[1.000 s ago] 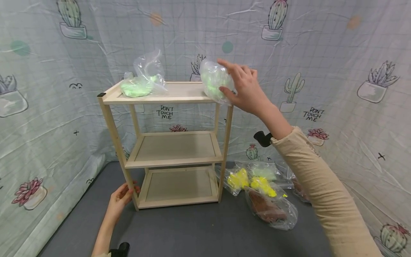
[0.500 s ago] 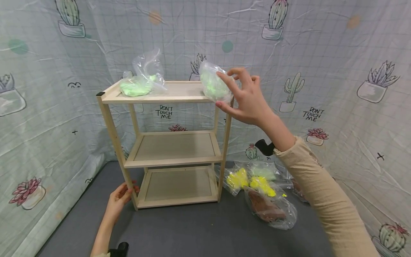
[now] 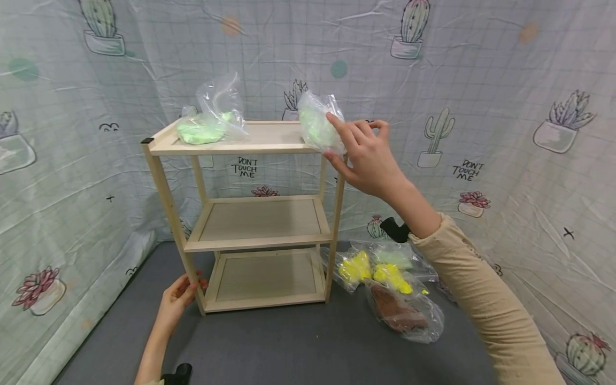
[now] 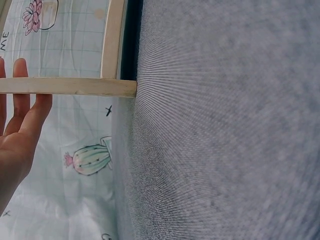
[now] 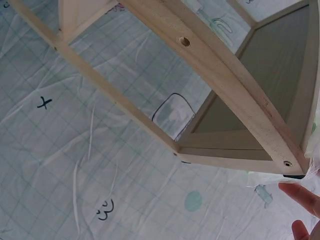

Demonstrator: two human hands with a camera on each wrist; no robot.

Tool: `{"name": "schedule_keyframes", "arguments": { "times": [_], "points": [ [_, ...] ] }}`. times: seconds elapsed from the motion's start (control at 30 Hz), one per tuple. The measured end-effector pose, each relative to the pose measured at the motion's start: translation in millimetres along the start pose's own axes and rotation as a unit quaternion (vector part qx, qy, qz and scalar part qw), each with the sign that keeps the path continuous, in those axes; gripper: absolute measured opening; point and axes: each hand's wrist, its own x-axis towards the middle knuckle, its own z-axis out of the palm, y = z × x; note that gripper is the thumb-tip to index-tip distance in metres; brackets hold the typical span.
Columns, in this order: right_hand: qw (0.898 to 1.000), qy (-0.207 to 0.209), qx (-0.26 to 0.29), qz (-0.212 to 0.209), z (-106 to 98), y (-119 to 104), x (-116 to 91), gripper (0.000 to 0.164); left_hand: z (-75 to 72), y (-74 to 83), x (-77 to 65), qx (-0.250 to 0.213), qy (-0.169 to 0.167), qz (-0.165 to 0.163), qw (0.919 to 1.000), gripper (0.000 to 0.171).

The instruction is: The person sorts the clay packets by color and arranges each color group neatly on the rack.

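Note:
A three-tier wooden shelf rack (image 3: 269,244) stands on the dark table. My left hand (image 3: 174,300) grips its front left leg low down; in the left wrist view several fingers (image 4: 22,107) pass behind the leg (image 4: 75,86). On the top tier's right end sits a clear plastic bag with light green contents (image 3: 317,125). My right hand (image 3: 368,155) is at this bag's right side, index finger and thumb extended and touching it. A second clear bag of light green stuff (image 3: 204,130) lies at the top tier's left end.
Right of the rack, several clear bags lie on the table: yellow ones (image 3: 355,269), a pale green one (image 3: 394,259) and a brown one (image 3: 397,310) in front. A cactus-print sheet (image 3: 505,107) hangs behind and at the sides. Both lower tiers are bare wood.
My right hand has drawn back from over the bag, moving down and right, then its fingers touch the bag's side. The bag stays on the top tier. The left hand keeps its place.

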Motion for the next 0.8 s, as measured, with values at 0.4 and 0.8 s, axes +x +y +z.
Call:
{"name": "schedule_keyframes", "arguments": {
  "times": [0.4, 0.8],
  "points": [
    [1.0, 0.005, -0.004, -0.001, 3, -7, 5, 0.037, 0.6, 0.9, -1.6, -0.011, -0.005, 0.007, 0.9999, 0.029],
    [1.0, -0.012, -0.011, 0.003, 15, -25, 20, 0.037, 0.8, 1.2, -1.9, 0.007, 0.004, 0.003, 1.0, 0.032]
  ]
}}
